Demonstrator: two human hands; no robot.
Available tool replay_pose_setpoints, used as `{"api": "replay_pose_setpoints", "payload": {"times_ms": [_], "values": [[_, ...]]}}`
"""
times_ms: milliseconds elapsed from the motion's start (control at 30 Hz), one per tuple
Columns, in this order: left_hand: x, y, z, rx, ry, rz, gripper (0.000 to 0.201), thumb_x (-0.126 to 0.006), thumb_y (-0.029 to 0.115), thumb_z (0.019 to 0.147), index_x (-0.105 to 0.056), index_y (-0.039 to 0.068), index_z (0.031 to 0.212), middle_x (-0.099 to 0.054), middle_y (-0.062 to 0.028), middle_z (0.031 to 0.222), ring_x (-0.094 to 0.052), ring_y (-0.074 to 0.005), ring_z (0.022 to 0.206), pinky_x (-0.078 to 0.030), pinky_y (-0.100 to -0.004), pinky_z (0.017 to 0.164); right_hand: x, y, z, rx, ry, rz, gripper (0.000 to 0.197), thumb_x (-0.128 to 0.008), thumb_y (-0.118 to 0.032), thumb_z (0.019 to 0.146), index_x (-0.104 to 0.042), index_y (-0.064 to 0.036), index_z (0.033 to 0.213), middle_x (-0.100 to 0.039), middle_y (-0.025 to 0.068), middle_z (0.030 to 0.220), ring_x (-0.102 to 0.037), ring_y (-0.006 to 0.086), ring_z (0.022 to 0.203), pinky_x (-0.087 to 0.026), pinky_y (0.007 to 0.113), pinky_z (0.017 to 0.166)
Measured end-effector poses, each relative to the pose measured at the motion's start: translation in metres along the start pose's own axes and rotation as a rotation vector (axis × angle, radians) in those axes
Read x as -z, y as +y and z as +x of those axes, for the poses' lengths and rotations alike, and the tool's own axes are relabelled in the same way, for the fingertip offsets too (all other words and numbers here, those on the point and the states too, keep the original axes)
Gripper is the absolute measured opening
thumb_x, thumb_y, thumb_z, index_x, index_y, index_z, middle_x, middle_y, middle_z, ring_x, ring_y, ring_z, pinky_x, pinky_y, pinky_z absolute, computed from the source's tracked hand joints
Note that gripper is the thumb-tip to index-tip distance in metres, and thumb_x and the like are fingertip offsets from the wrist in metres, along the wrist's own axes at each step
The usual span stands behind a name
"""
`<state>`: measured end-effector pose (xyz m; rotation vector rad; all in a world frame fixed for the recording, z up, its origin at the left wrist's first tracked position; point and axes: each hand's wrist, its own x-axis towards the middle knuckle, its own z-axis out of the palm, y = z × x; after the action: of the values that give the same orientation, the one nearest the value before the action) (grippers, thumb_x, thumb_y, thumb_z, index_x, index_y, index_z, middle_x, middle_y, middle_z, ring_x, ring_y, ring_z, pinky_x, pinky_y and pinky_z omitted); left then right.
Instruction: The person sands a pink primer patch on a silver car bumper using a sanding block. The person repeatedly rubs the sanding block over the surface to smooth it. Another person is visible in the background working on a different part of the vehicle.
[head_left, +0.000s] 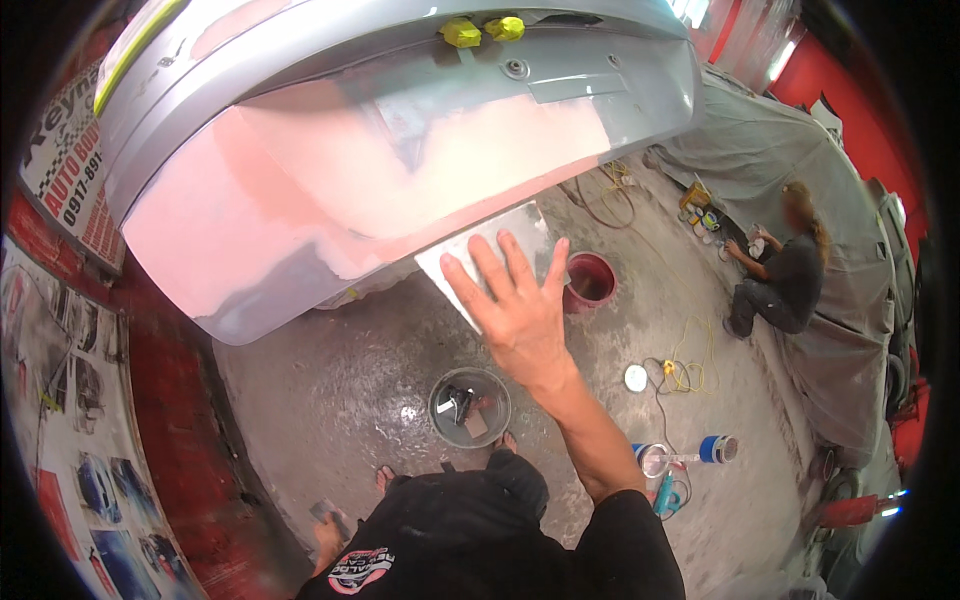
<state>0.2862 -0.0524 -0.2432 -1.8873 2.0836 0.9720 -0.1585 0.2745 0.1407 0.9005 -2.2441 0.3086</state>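
My right hand [515,310] is stretched forward, its fingers spread over a flat white rectangular board [527,226] with grey smudges. The thumb is hidden, seemingly under the board. The board overlaps the lower edge of a car's rear bumper [330,190], whose surface is patched in pink, cream and grey; whether they touch I cannot tell. Low at the left, my left hand [327,538] is by my side, closed around a small dark grey flat piece [332,513] that is partly hidden.
Between my feet and the car stands a round basin [470,375] with water and loose items. A red bucket [590,282] is to the right. Cords, a teal power tool [667,494] and cans [717,449] lie on the wet floor. Another person [785,270] crouches at the right.
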Motion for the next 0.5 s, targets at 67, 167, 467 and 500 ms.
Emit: {"api": "replay_pose_setpoints", "payload": {"times_ms": [67, 167, 467, 500], "values": [[0.003, 0.001, -0.002, 0.001, -0.009, -0.029, 0.052, -0.062, 0.04, 0.098, -0.069, -0.012, 0.101, -0.072, -0.0198, 0.087, -0.07, -0.0284, 0.077, -0.053, -0.0453, 0.066, -0.001, 0.009, 0.003, -0.008, 0.044, -0.001, 0.061, -0.059, -0.001, 0.086, -0.058, -0.0253, 0.142, -0.056, 0.0085, 0.14, -0.054, 0.0379, 0.128, -0.026, 0.078, 0.105], [0.004, 0.0, 0.003, -0.021, -0.007, -0.065, 0.049, -0.062, 0.038, 0.097, -0.07, -0.011, 0.1, -0.072, -0.0181, 0.086, -0.07, -0.0273, 0.075, -0.053, -0.0446, 0.065, -0.01, 0.023, 0.008, -0.005, 0.102, -0.02, 0.06, -0.06, -0.004, 0.088, -0.058, -0.0267, 0.143, -0.056, 0.0084, 0.141, -0.054, 0.0373, 0.129, -0.027, 0.076, 0.106], [-0.006, -0.021, 0.018, -0.024, 0.121, 0.045, 0.051, -0.065, 0.041, 0.096, -0.07, -0.01, 0.097, -0.071, -0.0173, 0.083, -0.068, -0.0262, 0.069, -0.052, -0.0426, 0.063, -0.018, 0.022, 0.0, 0.006, 0.051, 0.009, 0.057, -0.058, -0.008, 0.09, -0.057, -0.0278, 0.144, -0.054, 0.0076, 0.143, -0.052, 0.0376, 0.13, -0.027, 0.076, 0.106], [-0.007, -0.017, 0.014, -0.023, 0.125, 0.058, 0.052, -0.065, 0.041, 0.096, -0.069, -0.011, 0.098, -0.071, -0.0177, 0.083, -0.068, -0.0264, 0.069, -0.052, -0.0426, 0.063, -0.016, 0.021, -0.002, 0.012, 0.063, 0.004, 0.057, -0.058, -0.009, 0.09, -0.057, -0.0278, 0.144, -0.054, 0.0076, 0.143, -0.052, 0.0377, 0.13, -0.027, 0.075, 0.106]]}}
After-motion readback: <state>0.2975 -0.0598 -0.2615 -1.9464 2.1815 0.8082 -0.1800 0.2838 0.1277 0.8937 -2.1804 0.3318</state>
